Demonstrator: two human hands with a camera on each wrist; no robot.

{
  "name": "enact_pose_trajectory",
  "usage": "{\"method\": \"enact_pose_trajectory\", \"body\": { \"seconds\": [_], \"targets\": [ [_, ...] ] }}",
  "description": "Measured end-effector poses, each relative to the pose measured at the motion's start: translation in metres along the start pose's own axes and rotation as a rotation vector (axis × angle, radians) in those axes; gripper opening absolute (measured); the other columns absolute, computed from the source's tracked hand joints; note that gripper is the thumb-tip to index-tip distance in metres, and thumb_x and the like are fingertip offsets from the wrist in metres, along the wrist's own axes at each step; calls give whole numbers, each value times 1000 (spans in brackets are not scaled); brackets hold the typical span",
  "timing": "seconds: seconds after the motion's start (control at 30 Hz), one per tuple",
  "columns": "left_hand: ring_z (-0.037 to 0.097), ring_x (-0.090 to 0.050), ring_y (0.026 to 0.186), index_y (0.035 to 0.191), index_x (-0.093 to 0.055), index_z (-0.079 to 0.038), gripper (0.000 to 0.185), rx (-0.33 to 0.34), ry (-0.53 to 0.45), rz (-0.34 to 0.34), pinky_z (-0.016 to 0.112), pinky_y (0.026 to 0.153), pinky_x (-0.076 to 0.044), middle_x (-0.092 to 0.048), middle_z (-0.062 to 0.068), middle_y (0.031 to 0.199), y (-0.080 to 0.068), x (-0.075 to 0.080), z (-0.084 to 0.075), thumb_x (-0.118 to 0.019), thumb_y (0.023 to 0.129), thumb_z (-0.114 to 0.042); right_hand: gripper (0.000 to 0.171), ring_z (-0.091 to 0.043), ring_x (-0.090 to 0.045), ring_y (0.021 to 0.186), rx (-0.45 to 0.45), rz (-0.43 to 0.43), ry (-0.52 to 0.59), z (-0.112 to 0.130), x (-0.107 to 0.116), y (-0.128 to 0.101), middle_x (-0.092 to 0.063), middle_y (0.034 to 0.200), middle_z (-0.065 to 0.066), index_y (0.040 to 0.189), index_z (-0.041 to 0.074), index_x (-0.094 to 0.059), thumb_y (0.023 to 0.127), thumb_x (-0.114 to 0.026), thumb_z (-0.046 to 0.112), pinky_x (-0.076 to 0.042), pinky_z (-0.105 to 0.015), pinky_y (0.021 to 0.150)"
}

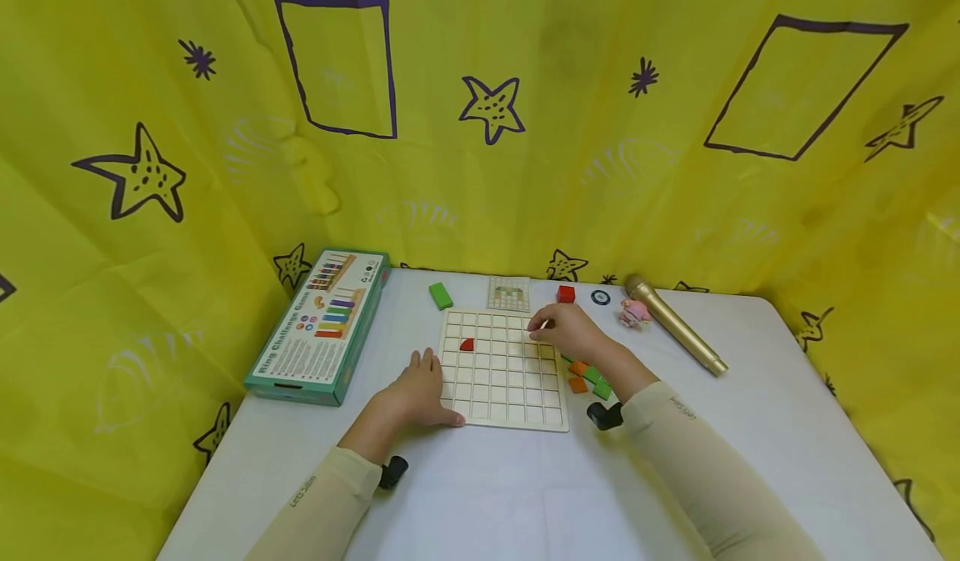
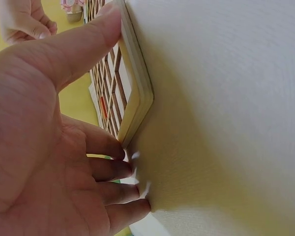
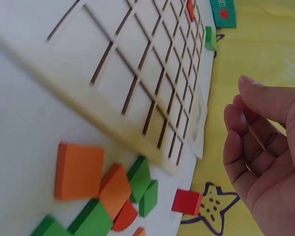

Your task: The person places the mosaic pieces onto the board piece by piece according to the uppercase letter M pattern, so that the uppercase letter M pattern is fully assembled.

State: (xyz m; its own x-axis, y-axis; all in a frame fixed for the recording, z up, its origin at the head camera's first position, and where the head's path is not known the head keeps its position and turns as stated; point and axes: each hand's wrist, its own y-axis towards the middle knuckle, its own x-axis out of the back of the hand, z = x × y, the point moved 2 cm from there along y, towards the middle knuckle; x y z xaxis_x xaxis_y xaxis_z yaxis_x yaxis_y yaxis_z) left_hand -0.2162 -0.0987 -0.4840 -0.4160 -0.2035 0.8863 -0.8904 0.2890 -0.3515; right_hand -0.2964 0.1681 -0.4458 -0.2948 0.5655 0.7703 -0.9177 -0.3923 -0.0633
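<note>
A pale wooden grid board [image 1: 501,386] lies on the table, with one red quarter-round piece [image 1: 467,345] in a cell toward its upper left. At the board's near left corner is my left hand [image 1: 417,390]. Its thumb lies on the near edge, while the fingers extend down along the left side, tips at the tabletop. My right hand [image 1: 567,330] hovers over the far right part of the board. In the right wrist view its fingers [image 3: 233,147] are loosely bent, thumb near the index finger, and nothing shows between them.
Orange pieces [image 3: 78,172] and green pieces [image 3: 91,219] lie loose beside the board's right edge. Behind it are a pattern card [image 1: 508,304], a green block [image 1: 441,296] and a red block [image 1: 566,294]. A game box [image 1: 318,328] lies left; a gold microphone [image 1: 682,328] and pink figurine [image 1: 634,313] lie right.
</note>
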Motion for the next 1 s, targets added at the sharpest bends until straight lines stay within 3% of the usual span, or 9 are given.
{"method": "enact_pose_trajectory", "body": {
  "seconds": [0.4, 0.7, 1.0],
  "targets": [
    [48, -17, 148, 150, -25, 17, 120, 10, -11, -3, 53, 117, -26, -20, 32, 160, -2, 1, -2, -84, 75, -55, 12, -20, -57, 77, -56, -9, -37, -35, 18, -28, -67, 91, -3, 102, 6, -75, 95, -71, 14, -51, -32, 68],
    [48, -17, 149, 150, -25, 17, 119, 9, -1, -1, 53, 116, -27, -20, 32, 160, -2, 0, -3, -84, 75, -55, 9, -18, -60, 77, -17, -54, -57, -58, 29, -48, -70, 87, -2, 98, 3, -76, 92, -73, 10, -51, -33, 70],
    [48, -15, 149, 151, -23, 17, 119, 4, -7, 5, 53, 117, -25, -18, 32, 160, -1, 1, -2, -82, 77, -55, 8, -18, -59, 78, -36, -76, -44, -76, 37, -65, -71, 90, -5, 96, 2, -76, 91, -74, 8, -50, -34, 71]
  ]
}}
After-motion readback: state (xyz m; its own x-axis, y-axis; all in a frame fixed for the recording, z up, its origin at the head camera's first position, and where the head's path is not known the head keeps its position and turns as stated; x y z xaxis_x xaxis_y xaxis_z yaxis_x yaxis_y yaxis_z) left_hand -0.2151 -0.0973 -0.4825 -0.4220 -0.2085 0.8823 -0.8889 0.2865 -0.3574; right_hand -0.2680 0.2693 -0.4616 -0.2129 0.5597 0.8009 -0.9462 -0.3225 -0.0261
